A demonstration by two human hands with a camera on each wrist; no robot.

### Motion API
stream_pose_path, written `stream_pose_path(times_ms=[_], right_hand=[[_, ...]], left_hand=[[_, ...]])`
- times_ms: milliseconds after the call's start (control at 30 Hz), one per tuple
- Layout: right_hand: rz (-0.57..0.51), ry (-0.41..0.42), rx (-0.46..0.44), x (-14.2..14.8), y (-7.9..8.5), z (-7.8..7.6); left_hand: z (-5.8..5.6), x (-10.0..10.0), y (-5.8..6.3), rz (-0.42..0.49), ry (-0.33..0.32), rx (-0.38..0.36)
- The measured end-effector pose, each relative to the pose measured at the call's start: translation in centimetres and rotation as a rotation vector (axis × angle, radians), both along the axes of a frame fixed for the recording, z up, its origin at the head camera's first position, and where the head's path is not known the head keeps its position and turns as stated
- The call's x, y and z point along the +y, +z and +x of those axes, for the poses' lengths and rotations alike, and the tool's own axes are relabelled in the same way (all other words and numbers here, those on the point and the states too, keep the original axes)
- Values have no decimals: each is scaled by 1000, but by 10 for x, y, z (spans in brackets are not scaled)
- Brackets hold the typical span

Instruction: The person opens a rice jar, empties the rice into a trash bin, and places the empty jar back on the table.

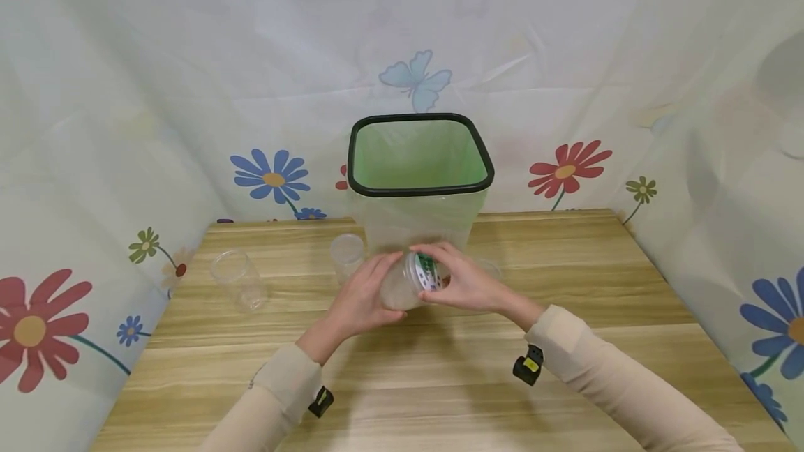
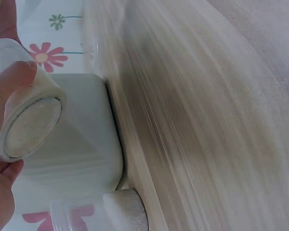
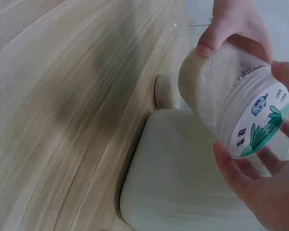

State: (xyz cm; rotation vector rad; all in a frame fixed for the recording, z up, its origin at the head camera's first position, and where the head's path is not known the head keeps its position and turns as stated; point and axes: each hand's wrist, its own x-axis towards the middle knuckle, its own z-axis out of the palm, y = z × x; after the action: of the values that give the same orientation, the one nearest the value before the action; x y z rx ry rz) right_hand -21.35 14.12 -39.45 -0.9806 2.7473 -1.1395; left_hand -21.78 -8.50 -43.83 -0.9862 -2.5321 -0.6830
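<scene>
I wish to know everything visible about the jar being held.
The jar is cylindrical, plastic-looking, clear near its lid and paler toward the base. The lid, with a white-and-green label, is on. It is tilted above the table, before the bin; the left grip holds its body, the right grip its lid.

Before you: wood-grain table (image 1: 402,396). Standing on it: pale green bin (image 1: 421,218); to your left, clear container (image 1: 347,251) and clear cup (image 1: 237,276); right, partly hidden clear item (image 1: 490,269).

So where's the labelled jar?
In the head view, the jar is held between the left hand and right hand, just below centre, in front of the bin.
</scene>
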Motion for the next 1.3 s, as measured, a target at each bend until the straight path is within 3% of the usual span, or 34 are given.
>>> stream_pose_path(times_ms=[233,867,1000,1300], right_hand=[[-48,81,-65,5,-3,-1],[-9,204,142,9,-9,3],[-12,159,124,9,-7,4],[21,-51,70,6,0,6]], left_hand=[[1,3,-1,18,-17,-12],[1,7,-3,22,-8,9],[1,7,-3,23,-8,12],[2,8,-2,22,0,25]])
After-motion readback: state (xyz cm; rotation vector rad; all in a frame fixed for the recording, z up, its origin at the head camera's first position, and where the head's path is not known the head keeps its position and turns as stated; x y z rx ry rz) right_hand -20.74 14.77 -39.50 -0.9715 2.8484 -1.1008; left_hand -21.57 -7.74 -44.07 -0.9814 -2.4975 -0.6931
